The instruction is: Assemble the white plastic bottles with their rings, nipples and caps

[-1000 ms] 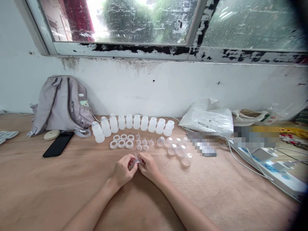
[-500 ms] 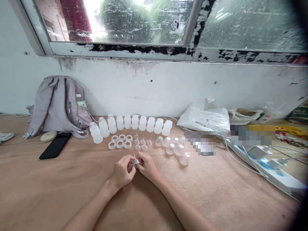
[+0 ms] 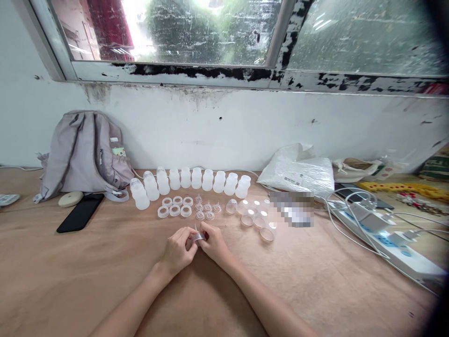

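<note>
My left hand (image 3: 180, 245) and my right hand (image 3: 212, 241) meet low in the middle of the view, both closed on a clear bottle collar ring (image 3: 199, 237). A thin pointed tip, apparently of a bottle teat, sticks up from the ring; the fingers hide much of both. Just beyond my hands lie several white collar rings (image 3: 174, 210) and several clear teats (image 3: 209, 208). To the right are several clear dome caps (image 3: 260, 220). Frosted baby bottles (image 3: 208, 179) stand in a curved row behind; the leftmost ones wear clear caps.
A grey backpack (image 3: 84, 154), a black phone (image 3: 80, 213) and a round cream case (image 3: 70, 199) are at the left. A white plastic bag (image 3: 298, 171) lies back right, near a power strip (image 3: 396, 248) with chargers and cables. A wall with a window rises behind the wooden table (image 3: 105, 271).
My hands stay in nearly the same place, still gripping the ring, with only slight finger movement. The view has shifted very slightly.
</note>
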`<control>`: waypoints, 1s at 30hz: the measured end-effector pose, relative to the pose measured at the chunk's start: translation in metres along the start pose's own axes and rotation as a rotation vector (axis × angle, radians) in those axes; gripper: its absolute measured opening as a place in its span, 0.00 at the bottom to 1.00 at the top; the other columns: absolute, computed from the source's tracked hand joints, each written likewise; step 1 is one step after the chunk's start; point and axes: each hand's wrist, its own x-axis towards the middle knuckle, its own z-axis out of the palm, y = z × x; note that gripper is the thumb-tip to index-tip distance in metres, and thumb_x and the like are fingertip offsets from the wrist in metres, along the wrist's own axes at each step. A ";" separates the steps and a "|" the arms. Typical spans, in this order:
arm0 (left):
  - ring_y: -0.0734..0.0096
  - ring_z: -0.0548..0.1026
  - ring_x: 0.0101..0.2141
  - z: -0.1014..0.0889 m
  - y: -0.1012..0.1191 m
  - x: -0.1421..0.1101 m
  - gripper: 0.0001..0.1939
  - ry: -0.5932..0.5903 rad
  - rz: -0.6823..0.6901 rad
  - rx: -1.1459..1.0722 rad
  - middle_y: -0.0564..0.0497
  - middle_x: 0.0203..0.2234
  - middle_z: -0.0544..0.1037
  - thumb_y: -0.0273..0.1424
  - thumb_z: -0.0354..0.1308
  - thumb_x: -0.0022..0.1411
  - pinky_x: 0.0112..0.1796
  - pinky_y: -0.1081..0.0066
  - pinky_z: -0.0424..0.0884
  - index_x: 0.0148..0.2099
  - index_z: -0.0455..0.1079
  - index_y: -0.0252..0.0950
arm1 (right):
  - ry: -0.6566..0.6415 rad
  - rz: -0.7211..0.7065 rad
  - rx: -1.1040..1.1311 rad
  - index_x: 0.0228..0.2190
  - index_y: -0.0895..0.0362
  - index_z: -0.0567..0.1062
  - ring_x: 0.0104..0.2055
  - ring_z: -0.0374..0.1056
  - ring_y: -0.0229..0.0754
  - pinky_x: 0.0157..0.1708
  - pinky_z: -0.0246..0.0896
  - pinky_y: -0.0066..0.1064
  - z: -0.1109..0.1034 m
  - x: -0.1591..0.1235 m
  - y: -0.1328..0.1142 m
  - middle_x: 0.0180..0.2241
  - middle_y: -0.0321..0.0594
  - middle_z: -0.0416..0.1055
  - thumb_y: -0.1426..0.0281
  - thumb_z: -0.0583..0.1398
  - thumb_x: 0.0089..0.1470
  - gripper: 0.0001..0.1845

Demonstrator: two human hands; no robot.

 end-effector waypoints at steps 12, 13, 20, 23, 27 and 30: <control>0.73 0.69 0.29 0.003 -0.001 -0.001 0.08 0.016 -0.062 -0.008 0.53 0.27 0.71 0.25 0.47 0.53 0.30 0.74 0.64 0.36 0.63 0.38 | 0.025 0.108 0.028 0.18 0.56 0.57 0.20 0.51 0.31 0.20 0.46 0.22 -0.002 0.003 -0.001 0.17 0.29 0.55 0.77 0.52 0.38 0.06; 0.73 0.70 0.29 0.004 -0.001 -0.001 0.08 0.012 -0.076 -0.003 0.53 0.27 0.71 0.25 0.48 0.53 0.30 0.74 0.64 0.37 0.63 0.38 | 0.032 0.107 0.011 0.19 0.56 0.57 0.20 0.52 0.32 0.20 0.47 0.22 -0.002 0.002 -0.001 0.17 0.29 0.56 0.77 0.52 0.39 0.06; 0.70 0.71 0.29 0.003 -0.013 0.003 0.09 0.073 -0.222 -0.064 0.53 0.28 0.72 0.27 0.50 0.53 0.32 0.71 0.65 0.39 0.62 0.39 | -0.010 0.024 -0.076 0.26 0.55 0.63 0.21 0.57 0.34 0.23 0.51 0.25 -0.005 -0.007 -0.010 0.20 0.33 0.63 0.69 0.53 0.49 0.04; 0.73 0.71 0.27 0.002 -0.022 0.008 0.06 0.050 -0.284 -0.261 0.53 0.28 0.73 0.31 0.50 0.54 0.31 0.72 0.66 0.36 0.62 0.38 | -0.026 0.020 -0.079 0.27 0.56 0.64 0.21 0.58 0.34 0.24 0.52 0.25 -0.008 -0.008 -0.015 0.20 0.33 0.64 0.67 0.52 0.51 0.06; 0.74 0.71 0.27 0.002 -0.035 0.012 0.06 0.008 -0.336 -0.555 0.52 0.27 0.73 0.32 0.50 0.55 0.29 0.75 0.66 0.35 0.63 0.36 | -0.039 0.067 0.011 0.31 0.56 0.67 0.21 0.58 0.33 0.24 0.54 0.25 -0.011 -0.005 -0.016 0.21 0.34 0.64 0.65 0.48 0.55 0.11; 0.75 0.69 0.25 0.002 -0.044 0.011 0.07 -0.035 -0.366 -0.707 0.52 0.27 0.72 0.30 0.49 0.53 0.23 0.77 0.64 0.36 0.62 0.35 | 0.027 0.134 0.071 0.39 0.55 0.66 0.21 0.58 0.33 0.23 0.55 0.26 -0.010 -0.002 -0.014 0.25 0.34 0.65 0.63 0.50 0.54 0.13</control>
